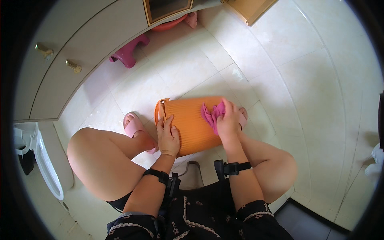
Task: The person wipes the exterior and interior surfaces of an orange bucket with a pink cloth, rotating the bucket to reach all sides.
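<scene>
An orange ribbed bin [191,126] lies on its side on the tiled floor between my feet, its rimmed end turned to the left. My left hand [168,138] rests on the bin near that rim, fingers spread and holding nothing. In my right hand [228,122] is a bunched magenta cloth [213,116], pressed against the bin's ribbed side near its right end. The bin's underside and whatever is inside it are hidden from view.
Grey cabinets [100,36] with gold handles curve along the upper left. Beneath them sit a pink stool [127,54] and a red basin [170,25]. A white fixture [50,164] stands at the left. My feet wear pink slippers [134,125]. A dark-edged panel [308,218] lies lower right.
</scene>
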{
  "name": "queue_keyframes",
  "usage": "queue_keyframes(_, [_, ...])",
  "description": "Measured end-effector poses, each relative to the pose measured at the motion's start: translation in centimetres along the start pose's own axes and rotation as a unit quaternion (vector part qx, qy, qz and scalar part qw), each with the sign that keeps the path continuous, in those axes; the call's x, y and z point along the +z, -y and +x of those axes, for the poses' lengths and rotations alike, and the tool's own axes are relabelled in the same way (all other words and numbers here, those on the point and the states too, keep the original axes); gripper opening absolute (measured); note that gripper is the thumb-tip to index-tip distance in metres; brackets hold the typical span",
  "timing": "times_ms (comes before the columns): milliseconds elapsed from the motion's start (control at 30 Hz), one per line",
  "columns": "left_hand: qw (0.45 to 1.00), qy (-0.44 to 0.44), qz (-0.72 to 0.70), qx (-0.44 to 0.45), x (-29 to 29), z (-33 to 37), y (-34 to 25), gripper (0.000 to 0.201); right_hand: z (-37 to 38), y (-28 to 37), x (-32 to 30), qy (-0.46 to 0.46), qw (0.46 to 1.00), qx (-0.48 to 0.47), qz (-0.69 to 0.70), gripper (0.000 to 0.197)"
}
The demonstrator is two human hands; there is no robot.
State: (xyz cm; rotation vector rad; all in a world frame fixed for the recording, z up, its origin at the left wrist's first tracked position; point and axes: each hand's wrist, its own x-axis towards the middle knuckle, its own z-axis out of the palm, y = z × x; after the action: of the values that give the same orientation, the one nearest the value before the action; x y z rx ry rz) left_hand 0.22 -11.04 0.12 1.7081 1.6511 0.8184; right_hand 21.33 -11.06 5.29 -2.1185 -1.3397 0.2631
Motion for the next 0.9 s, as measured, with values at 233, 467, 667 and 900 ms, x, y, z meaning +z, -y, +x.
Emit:
queue_keyframes(233, [1.0,-0.004,0.011,0.008,-0.3,-0.3,1.0,0.037,-5.0,5.4,2.8,0.083,0.976,-0.172,-0.108,0.041])
queue_keyframes(467, [1.0,0.017,0.0,0.004,-0.1,-0.3,0.3,0.038,-1.6,-0.9,1.6,0.117,0.974,-0.062,-0.184,0.038])
queue_keyframes(667, [1.0,0.013,0.002,0.011,-0.2,-0.7,0.6,0.038,-1.1,-2.8,1.5,0.049,0.971,-0.067,-0.224,0.041])
queue_keyframes(900, [1.0,0.02,-0.003,-0.006,-0.3,-0.9,0.9,0.036,-5.9,7.4,5.9,0.093,0.976,-0.19,-0.053,0.037])
